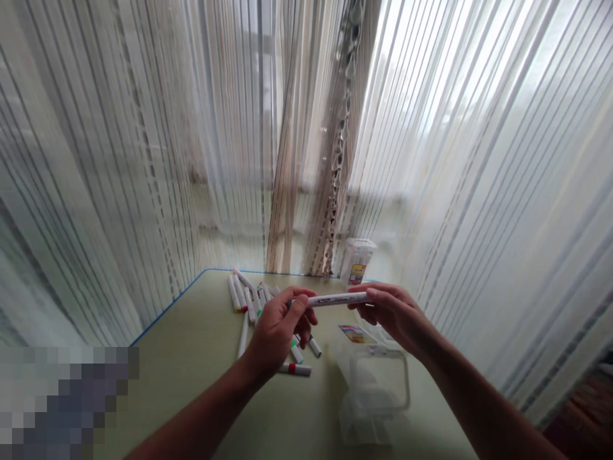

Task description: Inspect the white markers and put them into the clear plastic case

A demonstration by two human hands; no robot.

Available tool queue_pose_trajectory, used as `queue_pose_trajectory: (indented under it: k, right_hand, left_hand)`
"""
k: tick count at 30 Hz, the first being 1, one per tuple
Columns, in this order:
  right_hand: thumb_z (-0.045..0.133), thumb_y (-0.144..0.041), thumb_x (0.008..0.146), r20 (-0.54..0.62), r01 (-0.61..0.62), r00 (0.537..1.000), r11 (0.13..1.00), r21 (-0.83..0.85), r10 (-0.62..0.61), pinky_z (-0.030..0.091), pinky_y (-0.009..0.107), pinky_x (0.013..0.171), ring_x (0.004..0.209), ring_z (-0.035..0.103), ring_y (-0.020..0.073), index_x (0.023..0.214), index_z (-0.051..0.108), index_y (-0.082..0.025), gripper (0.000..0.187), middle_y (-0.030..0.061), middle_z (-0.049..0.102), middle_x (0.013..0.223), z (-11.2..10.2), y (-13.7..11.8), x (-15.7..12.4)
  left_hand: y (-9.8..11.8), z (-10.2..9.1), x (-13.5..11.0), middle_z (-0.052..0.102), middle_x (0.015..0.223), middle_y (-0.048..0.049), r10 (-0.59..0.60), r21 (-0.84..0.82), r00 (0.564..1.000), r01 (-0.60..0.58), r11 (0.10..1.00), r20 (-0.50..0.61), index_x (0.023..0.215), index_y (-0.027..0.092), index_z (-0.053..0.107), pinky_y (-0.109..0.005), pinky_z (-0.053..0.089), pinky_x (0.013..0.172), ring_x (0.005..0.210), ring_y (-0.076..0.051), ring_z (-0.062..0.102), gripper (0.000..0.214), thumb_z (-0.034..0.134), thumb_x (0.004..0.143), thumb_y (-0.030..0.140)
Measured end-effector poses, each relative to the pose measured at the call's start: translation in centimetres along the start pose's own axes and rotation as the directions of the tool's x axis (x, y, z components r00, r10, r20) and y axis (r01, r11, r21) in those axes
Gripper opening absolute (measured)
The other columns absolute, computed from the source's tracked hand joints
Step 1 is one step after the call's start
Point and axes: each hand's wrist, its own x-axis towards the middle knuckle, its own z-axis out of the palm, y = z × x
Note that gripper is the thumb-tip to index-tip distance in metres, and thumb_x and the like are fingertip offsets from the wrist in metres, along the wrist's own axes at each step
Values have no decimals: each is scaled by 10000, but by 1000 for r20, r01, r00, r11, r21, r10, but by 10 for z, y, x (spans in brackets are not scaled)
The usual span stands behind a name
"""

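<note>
A white marker pen (338, 299) is held level above the table between my two hands, with dark print along its barrel. My left hand (282, 319) pinches its left end between thumb and fingers. At the other end, the thumb and fingertips of my right hand (390, 303) close on the pen. Beneath and behind my left hand lie several loose white markers (249, 303) with coloured bands, partly hidden by that hand. One marker with a red band (299, 369) rests just below my left wrist.
A clear plastic box (380, 383) with its lid open lies on the pale green table (191, 370), below my right hand. A coloured label (354, 333) shows near it. Another clear container (358, 260) stands at the back edge, before striped sheer curtains (230, 160).
</note>
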Motion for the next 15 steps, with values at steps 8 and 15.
queue_pose_trajectory:
  k: [8, 15]
  right_hand:
    - [765, -337, 767, -44, 1, 999, 1000, 28, 0, 335, 255, 480, 537, 496, 125, 900, 790, -162, 220, 72, 724, 688, -1, 14, 3]
    - [697, -291, 797, -13, -8, 1000, 996, 85, 9, 375, 263, 494, 563, 552, 142, 901, 800, -146, 206, 106, 751, 739, -5, 17, 2]
  left_hand:
    - [-6, -1, -3, 553, 657, 29, -51, 13, 999, 51, 999, -6, 1020, 128, 613, -204, 418, 441, 477, -82, 496, 259, 587, 875, 342]
    - [-8, -4, -2, 598, 659, -11, -44, -74, 999, 44, 996, -2, 980, 111, 649, -209, 407, 441, 489, -97, 513, 244, 537, 854, 288]
